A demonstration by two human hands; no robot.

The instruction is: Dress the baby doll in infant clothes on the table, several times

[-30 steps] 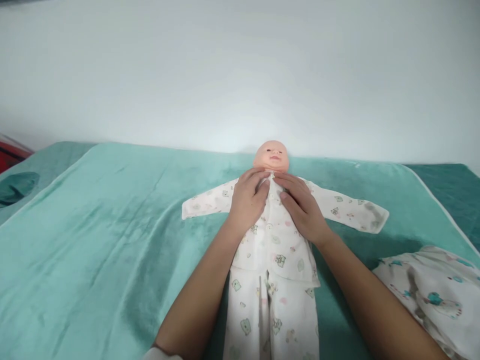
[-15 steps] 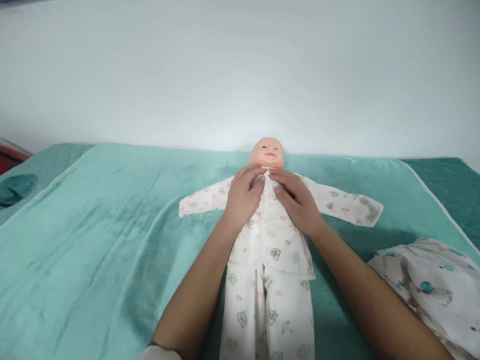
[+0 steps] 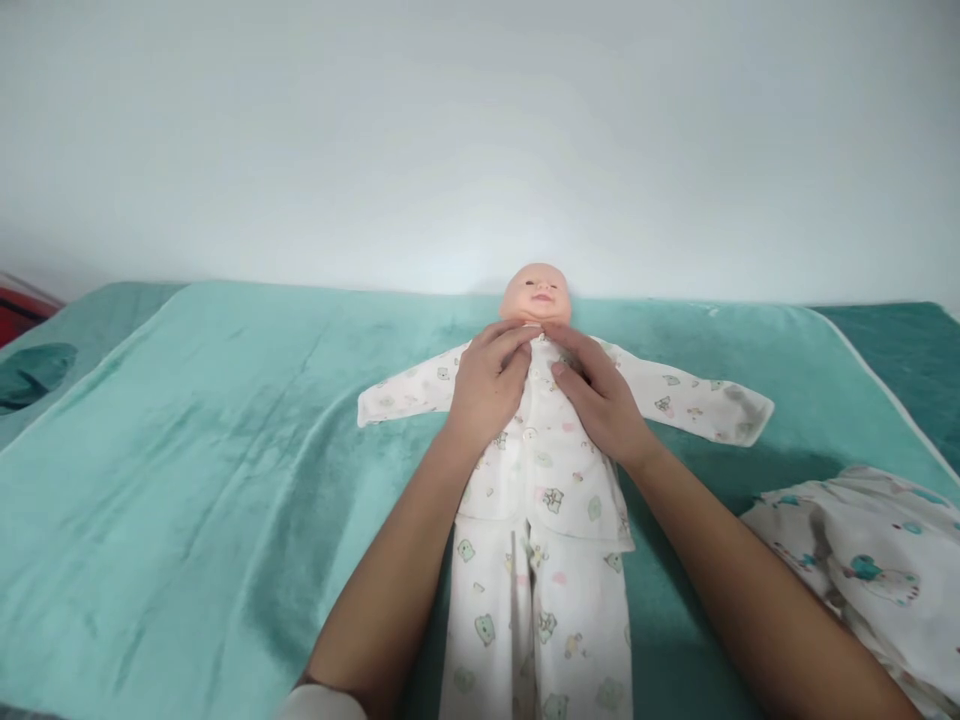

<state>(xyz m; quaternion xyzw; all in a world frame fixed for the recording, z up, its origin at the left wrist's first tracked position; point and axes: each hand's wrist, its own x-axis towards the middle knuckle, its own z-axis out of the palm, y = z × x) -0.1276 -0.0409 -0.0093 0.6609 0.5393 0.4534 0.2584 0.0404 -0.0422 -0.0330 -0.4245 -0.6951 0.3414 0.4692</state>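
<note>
A baby doll (image 3: 534, 292) lies on its back on a teal blanket (image 3: 195, 440), head toward the wall. It wears a white printed shirt (image 3: 551, 480) with both sleeves spread out sideways, and matching trousers (image 3: 536, 640). My left hand (image 3: 489, 385) and my right hand (image 3: 596, 395) rest on the doll's chest just under the chin. The fingers of both hands pinch the shirt's front edges at the collar, thumbs meeting along the button line.
A second printed garment (image 3: 870, 575) lies crumpled at the right edge of the blanket. A darker teal cover (image 3: 900, 350) shows at the far right and far left. A plain white wall rises behind the bed. Something red (image 3: 19, 305) sits at the far left.
Both hands have stayed at the doll's collar, with only small finger shifts. The view has shifted slightly, so the doll sits a little higher in the picture.
</note>
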